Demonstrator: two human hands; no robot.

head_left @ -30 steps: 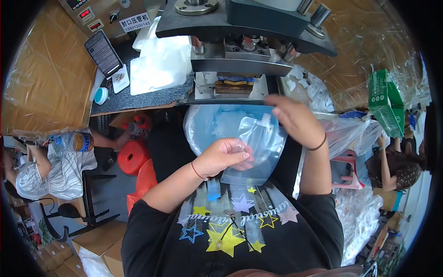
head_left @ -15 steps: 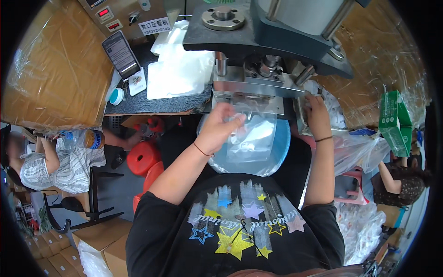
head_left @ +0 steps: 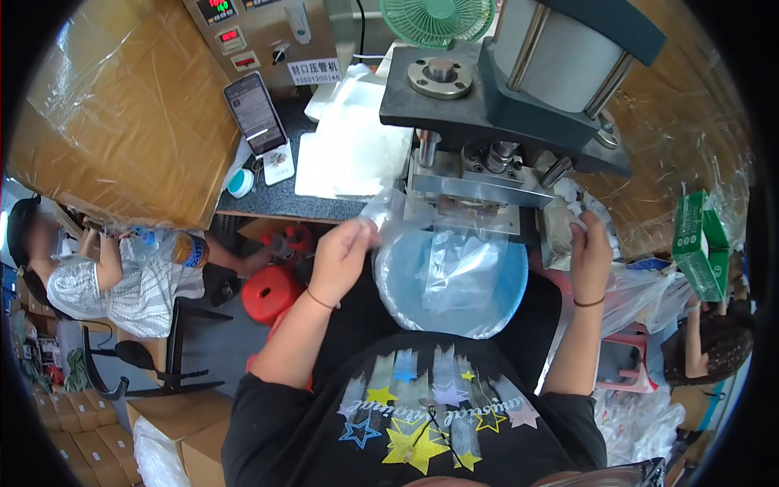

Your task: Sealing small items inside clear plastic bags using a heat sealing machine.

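Observation:
My left hand (head_left: 345, 252) is closed in a pinch on a clear plastic bag (head_left: 388, 213), blurred by motion, at the left front of the press (head_left: 479, 191). My right hand (head_left: 592, 256) is at the right of the press, beside a container of small whitish pieces (head_left: 558, 231). Its fingers are bent together; whatever they grip is too small to tell. Between my hands, below the press plate, a clear bag (head_left: 462, 272) lies over a light blue basin (head_left: 507, 304) lined with plastic film.
A stack of white bags (head_left: 349, 158) lies on the bench left of the press, near a phone (head_left: 256, 114) and a small jar (head_left: 240, 183). Large wrapped cartons (head_left: 130, 114) flank the bench. A green fan (head_left: 438, 18) stands behind. Other people sit at both sides.
My left hand has moved left, away from the press front, with the clear bag. My right hand has shifted from the press's right edge to beside the container. The view has tilted upward.

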